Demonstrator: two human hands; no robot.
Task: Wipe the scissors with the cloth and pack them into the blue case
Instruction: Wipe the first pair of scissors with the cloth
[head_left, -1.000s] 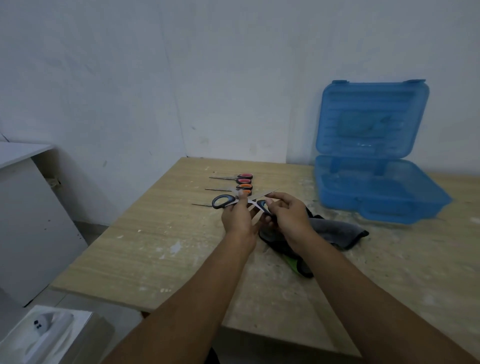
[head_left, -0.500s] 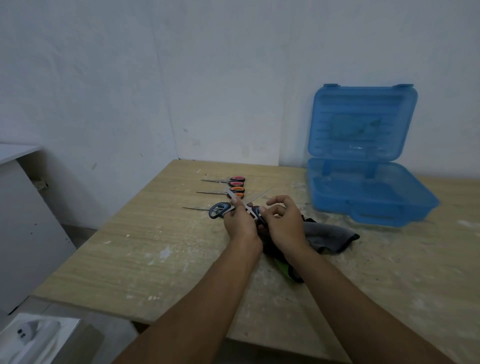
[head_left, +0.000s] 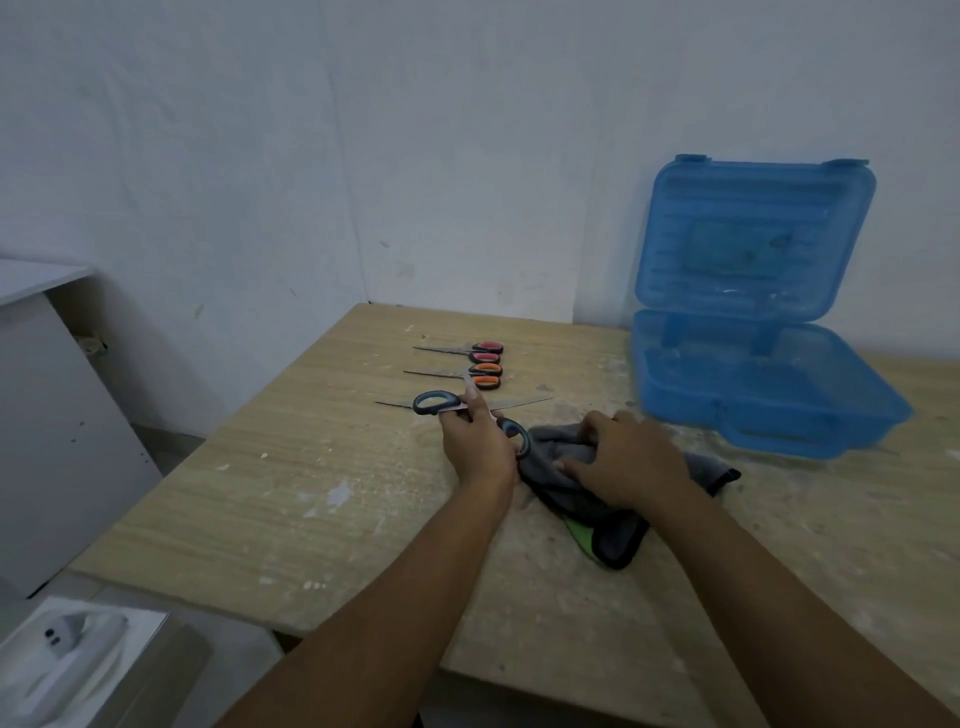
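My left hand (head_left: 478, 441) grips a pair of blue-and-black-handled scissors (head_left: 435, 403), spread wide, just above the wooden table. One handle loop sticks out left of my fingers, and a blade points right. My right hand (head_left: 626, 457) rests on the grey cloth (head_left: 698, 467) with its fingers curled into the folds. The cloth has a green patch near its front edge. Behind lie pink-handled scissors (head_left: 485, 352) and orange-handled scissors (head_left: 485, 375), blades pointing left. A further thin blade tip (head_left: 389, 402) shows left of the held pair. The blue case (head_left: 779, 441) stands open at the back right.
The wooden table (head_left: 311, 493) butts against a white wall, and its left and near edges drop to the floor. A white cabinet (head_left: 52, 415) stands to the left. A white box-like object (head_left: 67, 654) sits low at the bottom left.
My right hand left the scissors and dropped to the right onto the cloth. My left hand kept the open scissors and lowered slightly. The camera view tilted a little.
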